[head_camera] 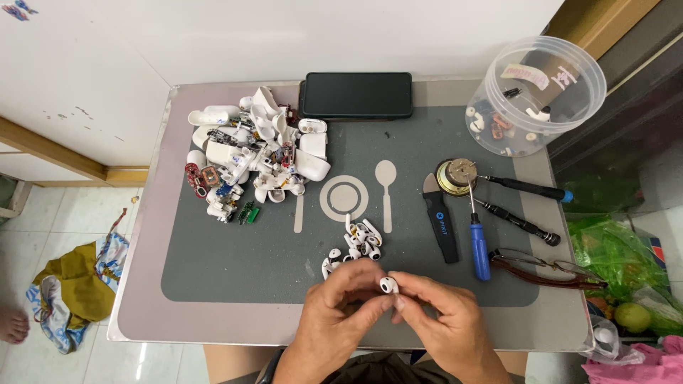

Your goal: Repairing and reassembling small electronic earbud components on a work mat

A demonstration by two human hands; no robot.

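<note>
Both my hands meet at the near edge of the grey placemat point(249, 263). My left hand point(334, 313) and my right hand point(445, 320) pinch one small white earbud point(388, 285) between their fingertips. Just beyond my fingers lies a small heap of white earbuds point(356, 243). Farther back left sits a big pile of broken white earbud cases and circuit bits point(252, 160).
A black phone point(356, 94) lies at the back. A clear plastic tub point(535, 96) with small parts stands back right. On the right are a black pry tool point(441, 222), a blue-handled screwdriver point(478, 238), two black screwdrivers point(530, 189), a round brass part point(456, 176) and glasses point(544, 269).
</note>
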